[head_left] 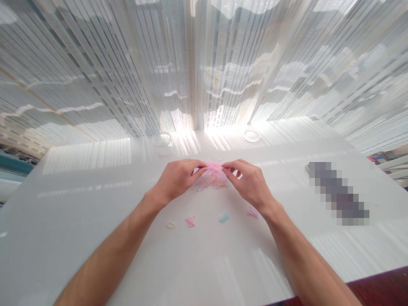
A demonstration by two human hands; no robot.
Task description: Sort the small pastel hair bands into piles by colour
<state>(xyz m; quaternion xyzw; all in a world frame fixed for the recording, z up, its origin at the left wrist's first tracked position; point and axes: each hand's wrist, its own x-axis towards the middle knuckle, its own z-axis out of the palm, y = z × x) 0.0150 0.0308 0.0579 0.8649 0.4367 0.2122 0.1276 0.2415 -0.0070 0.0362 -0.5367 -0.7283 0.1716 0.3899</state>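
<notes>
A loose pile of thin pastel strands, which look like small rubber bands (211, 180), lies at the middle of the white table. My left hand (183, 175) pinches with thumb and forefinger at the pile's upper left side. From the right, my right hand (245, 176) pinches at the pink strands in the same way. Exactly what sits between the fingertips is too small to tell apart. Nearer to me are a whitish cluster (171, 225), a pink cluster (190, 221), a teal cluster (224, 217) and a purple cluster (253, 212), the last beside my right wrist.
A blurred-out dark oblong object (339, 195) lies on the table's right side. Two clear round items, one at the left (164, 138) and one at the right (251, 135), stand near the far edge. Sheer curtains (194, 63) hang behind the table (79, 212). Dark red shows at lower right.
</notes>
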